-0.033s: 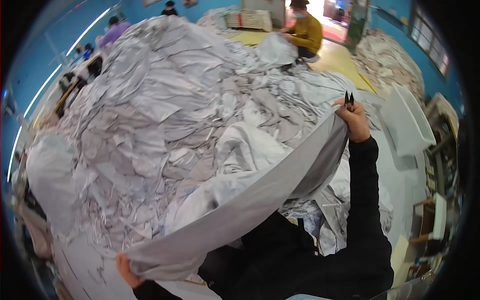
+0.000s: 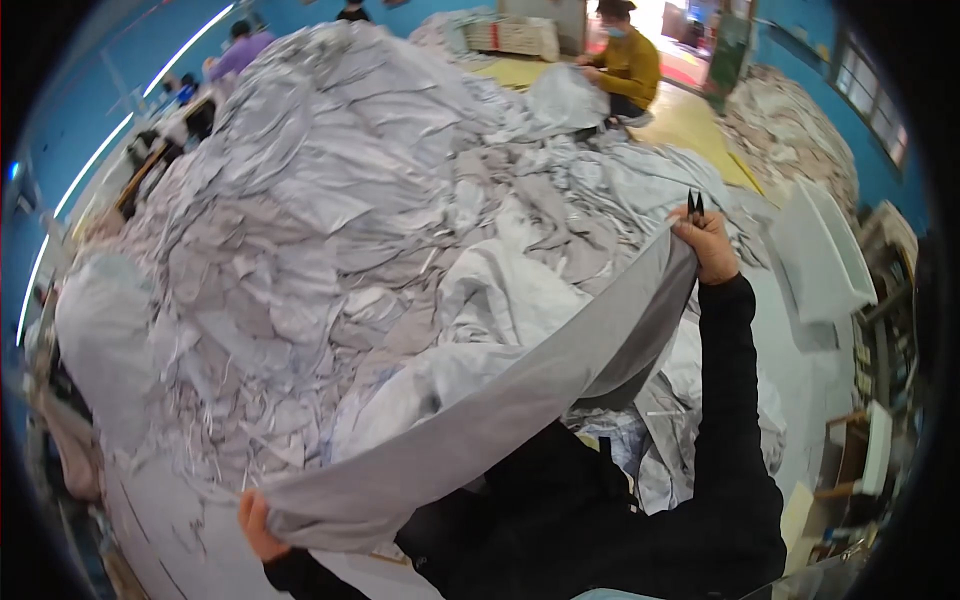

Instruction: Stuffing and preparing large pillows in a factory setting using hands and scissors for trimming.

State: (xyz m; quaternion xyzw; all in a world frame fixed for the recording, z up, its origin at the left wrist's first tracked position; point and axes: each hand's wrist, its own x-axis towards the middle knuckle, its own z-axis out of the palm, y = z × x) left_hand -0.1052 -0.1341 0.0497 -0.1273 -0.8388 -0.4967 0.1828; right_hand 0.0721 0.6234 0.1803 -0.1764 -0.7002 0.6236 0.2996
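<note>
Grey fabric panel (image 2: 470,432) slants across my view in front of the cloth heap (image 2: 300,150), mostly smooth, sagging mid-length, darker toward its folded right end. Floor (image 2: 805,400) shows at right, beside a white tub (image 2: 815,250). The left hand (image 2: 262,527) clasps the panel's left end; the right hand (image 2: 711,247) pinches the other and grips black thread snips (image 2: 695,205).

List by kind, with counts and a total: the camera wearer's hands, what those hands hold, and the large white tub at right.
Hands: 2 (left hand, right hand)
Grey cloth: 1
Black snips: 1
White tub: 1
Total: 5
</note>
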